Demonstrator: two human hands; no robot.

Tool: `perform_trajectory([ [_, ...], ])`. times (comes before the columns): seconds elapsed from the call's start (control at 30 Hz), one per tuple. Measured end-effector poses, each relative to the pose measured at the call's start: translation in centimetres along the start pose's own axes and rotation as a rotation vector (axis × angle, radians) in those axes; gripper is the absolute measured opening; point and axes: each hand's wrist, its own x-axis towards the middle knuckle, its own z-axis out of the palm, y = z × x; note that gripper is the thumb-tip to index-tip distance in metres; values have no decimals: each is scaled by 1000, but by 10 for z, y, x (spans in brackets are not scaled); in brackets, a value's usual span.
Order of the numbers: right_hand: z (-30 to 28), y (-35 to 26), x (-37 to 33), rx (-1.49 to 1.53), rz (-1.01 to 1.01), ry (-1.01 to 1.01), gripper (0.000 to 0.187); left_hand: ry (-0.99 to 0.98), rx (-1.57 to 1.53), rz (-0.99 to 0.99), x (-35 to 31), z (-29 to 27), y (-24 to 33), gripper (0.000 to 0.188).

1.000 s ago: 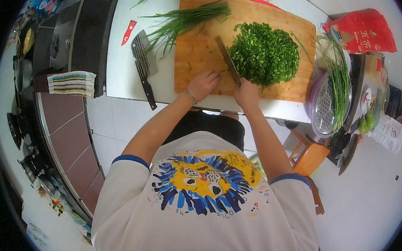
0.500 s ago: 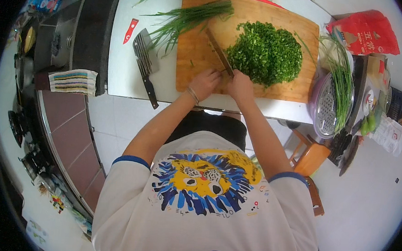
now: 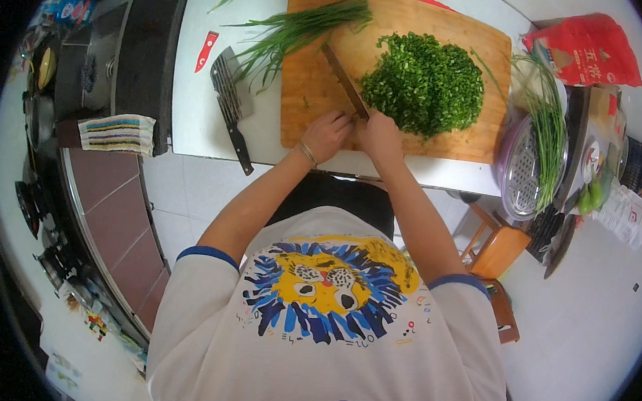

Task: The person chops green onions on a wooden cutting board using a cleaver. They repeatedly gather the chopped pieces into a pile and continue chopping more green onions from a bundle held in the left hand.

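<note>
My right hand (image 3: 379,134) is closed around the handle of a kitchen knife (image 3: 344,79), whose narrow blade points away and to the left over the wooden cutting board (image 3: 304,118). Beside the blade's near end, my left hand (image 3: 327,135) rests on the board with curled fingers pressed together; what they hold, if anything, is hidden. A wide heap of finely chopped green chives (image 3: 425,85) lies just right of the blade. Uncut long chives (image 3: 321,22) lie across the board's far left corner and onto the white table.
Left of the board lie a slotted metal blade with a black handle (image 3: 231,110) and a small flat red piece (image 3: 206,52). At the right stands a purple colander (image 3: 515,179) with long chives (image 3: 549,133) across it. Behind it sits a red bag (image 3: 587,51).
The knife blade has shifted slightly left, away from the chopped heap, and my right hand has moved a little left with it. My left hand stays in nearly the same place.
</note>
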Motion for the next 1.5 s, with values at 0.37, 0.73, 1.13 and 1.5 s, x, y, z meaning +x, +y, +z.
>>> perform_trajectory([
  [0.37,0,9,-19,-111,-39,-49,18,59,-13,-6,-3,1,1,33],
  [0.73,-19,-4,-2,8,-14,72,18,-12,21,-24,-6,-1,2,42],
  [1.13,-10,48,-24,89,-78,108,21,155,-220,-365,-5,-19,0,27],
  [1.5,-18,42,-23,202,-51,106,21,260,4,-462,-18,-49,-26,25],
])
